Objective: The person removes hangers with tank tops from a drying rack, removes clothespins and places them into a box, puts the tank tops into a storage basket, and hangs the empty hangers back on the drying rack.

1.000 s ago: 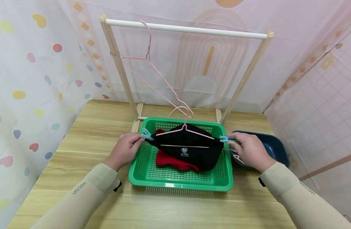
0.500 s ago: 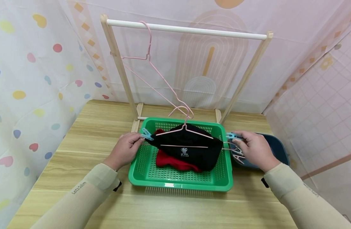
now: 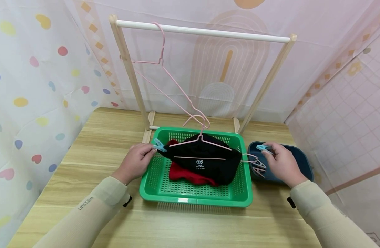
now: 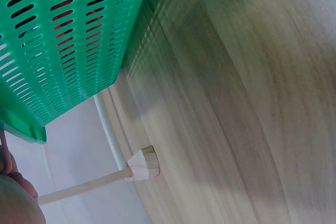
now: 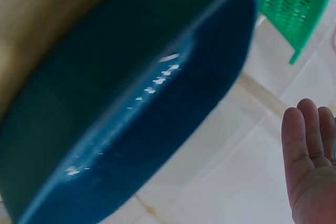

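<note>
A pink hanger [image 3: 201,137] with a black garment [image 3: 208,168] on it lies over the green basket [image 3: 196,201]. At the garment's left corner, a light blue clothespin [image 3: 159,145] is attached, and my left hand [image 3: 137,162] pinches its end there. The hanger's right end pokes bare out of the cloth. To the right, my right hand [image 3: 283,162] holds another light blue clothespin [image 3: 263,147] over the dark blue basin [image 3: 303,165], apart from the garment. The right wrist view shows several of that hand's fingers [image 5: 310,135] stretched out.
Red cloth [image 3: 190,176] lies in the basket under the black garment. Pink clothespins [image 3: 259,170] sit in the basin's left side. Behind the basket stands a wooden rack with a white rod [image 3: 208,32], where a second pink hanger [image 3: 177,84] hangs.
My right hand has moved right, away from the garment's right corner, carrying the blue clothespin over the basin. The hanger's right end is now exposed. My left hand has stayed in place.
</note>
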Demonstrator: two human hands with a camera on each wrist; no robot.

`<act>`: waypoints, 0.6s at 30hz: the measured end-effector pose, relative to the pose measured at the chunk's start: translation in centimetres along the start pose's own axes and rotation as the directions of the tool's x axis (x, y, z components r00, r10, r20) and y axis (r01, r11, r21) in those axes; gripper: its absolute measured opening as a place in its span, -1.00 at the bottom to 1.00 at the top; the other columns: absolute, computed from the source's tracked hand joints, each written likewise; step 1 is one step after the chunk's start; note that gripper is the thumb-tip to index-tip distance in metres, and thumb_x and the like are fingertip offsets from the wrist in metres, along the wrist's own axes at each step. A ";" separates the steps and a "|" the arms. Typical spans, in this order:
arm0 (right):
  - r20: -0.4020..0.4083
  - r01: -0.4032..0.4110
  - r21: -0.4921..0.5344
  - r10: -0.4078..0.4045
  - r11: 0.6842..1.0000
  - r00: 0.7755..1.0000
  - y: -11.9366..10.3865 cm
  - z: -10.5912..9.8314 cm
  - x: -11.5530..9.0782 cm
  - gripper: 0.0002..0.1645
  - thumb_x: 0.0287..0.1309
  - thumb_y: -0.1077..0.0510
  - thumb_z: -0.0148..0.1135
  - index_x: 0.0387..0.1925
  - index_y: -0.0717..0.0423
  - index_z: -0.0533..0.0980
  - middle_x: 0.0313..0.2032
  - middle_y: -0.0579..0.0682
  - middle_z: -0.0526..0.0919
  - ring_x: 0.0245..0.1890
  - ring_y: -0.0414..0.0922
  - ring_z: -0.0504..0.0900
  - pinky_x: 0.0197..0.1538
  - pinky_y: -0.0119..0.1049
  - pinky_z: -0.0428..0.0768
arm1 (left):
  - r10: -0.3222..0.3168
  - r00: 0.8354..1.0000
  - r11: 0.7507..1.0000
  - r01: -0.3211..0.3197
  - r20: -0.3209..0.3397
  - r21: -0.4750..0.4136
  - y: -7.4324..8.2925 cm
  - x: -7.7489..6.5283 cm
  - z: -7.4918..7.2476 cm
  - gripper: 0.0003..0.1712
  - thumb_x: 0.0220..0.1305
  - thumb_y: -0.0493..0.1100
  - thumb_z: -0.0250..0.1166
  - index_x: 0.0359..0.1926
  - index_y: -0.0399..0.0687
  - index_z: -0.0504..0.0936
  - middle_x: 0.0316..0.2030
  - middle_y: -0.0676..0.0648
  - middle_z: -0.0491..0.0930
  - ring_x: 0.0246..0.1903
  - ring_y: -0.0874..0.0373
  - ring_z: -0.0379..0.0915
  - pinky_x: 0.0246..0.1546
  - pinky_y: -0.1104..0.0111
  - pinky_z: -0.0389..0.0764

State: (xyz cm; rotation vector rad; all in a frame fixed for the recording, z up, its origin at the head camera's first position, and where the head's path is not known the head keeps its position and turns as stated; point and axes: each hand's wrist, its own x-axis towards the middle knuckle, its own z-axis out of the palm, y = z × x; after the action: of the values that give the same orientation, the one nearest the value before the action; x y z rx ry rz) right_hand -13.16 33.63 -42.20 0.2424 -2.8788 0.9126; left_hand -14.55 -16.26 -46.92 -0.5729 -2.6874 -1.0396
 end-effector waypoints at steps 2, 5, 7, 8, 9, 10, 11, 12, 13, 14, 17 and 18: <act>-0.001 -0.022 -0.004 0.022 1.000 1.000 0.7 0.2 -0.1 -0.66 0.56 0.13 0.16 0.20 0.23 0.53 -0.24 0.13 0.63 -0.48 -0.11 0.42 -0.44 -0.30 0.40 | -0.001 1.000 1.000 0.001 -0.001 -0.001 0.0 0.0 0.0 -0.79 0.57 -0.24 0.18 -0.19 -0.04 0.74 -0.26 -0.02 0.74 -0.16 0.04 0.61 0.06 0.01 0.39; -0.003 -0.057 -0.005 0.057 0.998 0.998 1.5 0.5 -0.3 -0.64 0.57 0.12 0.14 0.23 0.22 0.51 -0.26 0.14 0.62 -0.48 -0.09 0.42 -0.44 -0.30 0.39 | -0.003 1.000 1.000 0.003 -0.001 -0.007 0.0 0.0 0.0 -0.80 0.58 -0.24 0.18 -0.17 -0.05 0.75 -0.24 -0.03 0.75 -0.14 0.03 0.62 0.05 0.02 0.38; 0.001 -0.076 -0.012 0.076 0.997 0.997 2.0 0.7 -0.4 -0.61 0.58 0.11 0.12 0.26 0.23 0.50 -0.19 0.19 0.68 -0.40 -0.06 0.51 -0.37 -0.29 0.45 | -0.004 1.000 1.000 0.004 -0.001 -0.009 0.0 0.0 0.0 -0.80 0.57 -0.24 0.18 -0.16 -0.06 0.75 -0.22 -0.04 0.76 -0.12 0.01 0.63 0.05 0.02 0.37; 0.008 -0.088 -0.013 0.088 0.996 0.996 2.3 0.9 -0.5 -0.60 0.58 0.11 0.12 0.27 0.24 0.49 -0.14 0.22 0.69 -0.36 -0.04 0.55 -0.32 -0.26 0.48 | -0.004 1.000 1.000 0.004 -0.001 -0.009 0.0 0.0 0.0 -0.80 0.57 -0.24 0.18 -0.15 -0.06 0.75 -0.21 -0.04 0.76 -0.11 0.01 0.64 0.05 0.02 0.37; 0.018 -0.098 -0.015 0.098 0.995 0.995 2.5 1.0 -0.6 -0.59 0.58 0.11 0.10 0.28 0.25 0.48 -0.08 0.25 0.70 -0.30 0.00 0.59 -0.27 -0.22 0.52 | -0.005 1.000 1.000 0.005 -0.001 -0.010 0.0 0.0 0.0 -0.80 0.57 -0.24 0.18 -0.15 -0.06 0.75 -0.20 -0.05 0.76 -0.11 0.00 0.64 0.06 0.02 0.37; 0.028 -0.108 -0.022 0.108 0.994 0.994 2.7 1.1 -0.6 -0.59 0.59 0.11 0.10 0.29 0.25 0.48 -0.01 0.27 0.70 -0.23 0.03 0.63 -0.20 -0.16 0.58 | -0.005 1.000 1.000 0.005 0.000 -0.009 0.0 0.0 0.0 -0.80 0.57 -0.24 0.18 -0.15 -0.07 0.75 -0.19 -0.05 0.77 -0.10 -0.01 0.64 0.07 0.01 0.38; 0.037 -0.116 -0.030 0.117 0.993 0.992 2.9 1.3 -0.7 -0.59 0.59 0.11 0.09 0.29 0.26 0.48 0.06 0.29 0.69 -0.15 0.07 0.65 -0.13 -0.09 0.62 | -0.006 1.000 1.000 0.006 0.000 -0.008 0.0 0.0 0.0 -0.80 0.57 -0.24 0.18 -0.15 -0.07 0.75 -0.19 -0.05 0.77 -0.10 -0.01 0.64 0.07 0.01 0.38; 0.047 -0.126 -0.040 0.127 0.991 0.991 3.1 1.4 -0.8 -0.58 0.59 0.11 0.09 0.29 0.27 0.48 0.10 0.31 0.66 -0.09 0.11 0.67 -0.07 -0.01 0.65 | -0.007 1.000 1.000 0.007 0.000 -0.007 0.0 0.0 0.0 -0.80 0.57 -0.24 0.18 -0.15 -0.07 0.75 -0.18 -0.05 0.77 -0.09 -0.01 0.65 0.08 0.00 0.38; 0.055 -0.135 -0.050 0.138 0.990 0.989 3.3 1.6 -0.8 -0.58 0.59 0.12 0.08 0.29 0.27 0.48 0.13 0.33 0.64 -0.04 0.16 0.67 -0.02 0.07 0.65 | -0.007 1.000 1.000 0.007 0.000 -0.005 0.1 0.0 0.0 -0.80 0.57 -0.24 0.18 -0.15 -0.07 0.75 -0.18 -0.06 0.77 -0.09 -0.01 0.65 0.08 0.00 0.38; 0.063 -0.146 -0.059 0.150 0.988 0.987 3.5 1.8 -0.9 -0.58 0.58 0.12 0.08 0.30 0.28 0.47 0.16 0.35 0.61 -0.01 0.19 0.66 0.03 0.14 0.65 | -0.006 1.000 1.000 0.006 0.000 -0.004 0.1 0.0 0.0 -0.80 0.57 -0.24 0.18 -0.15 -0.07 0.75 -0.18 -0.06 0.77 -0.09 -0.01 0.65 0.07 0.00 0.39; 0.072 -0.169 -0.083 0.175 0.982 0.982 4.0 2.3 -1.0 -0.57 0.58 0.12 0.09 0.30 0.28 0.48 0.20 0.37 0.57 0.07 0.24 0.62 0.15 0.26 0.60 | -0.005 1.000 1.000 0.005 -0.001 -0.005 0.2 0.0 0.0 -0.80 0.57 -0.25 0.19 -0.16 -0.07 0.75 -0.20 -0.06 0.77 -0.11 -0.01 0.64 0.05 0.02 0.39; 0.072 -0.175 -0.089 0.182 0.981 0.981 4.2 2.4 -1.1 -0.57 0.57 0.11 0.10 0.29 0.28 0.48 0.21 0.38 0.56 0.08 0.25 0.61 0.16 0.27 0.59 | -0.003 1.000 1.000 0.003 -0.002 -0.005 0.2 -0.1 -0.1 -0.80 0.56 -0.25 0.19 -0.16 -0.07 0.75 -0.20 -0.06 0.77 -0.12 0.00 0.64 0.04 0.03 0.38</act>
State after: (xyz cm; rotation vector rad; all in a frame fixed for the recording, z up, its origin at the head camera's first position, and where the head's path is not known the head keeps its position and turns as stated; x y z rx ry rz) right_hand -13.00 35.73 -46.71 0.0127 -3.0431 0.8254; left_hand -14.42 -16.18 -46.79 -0.5682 -2.6857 -1.0481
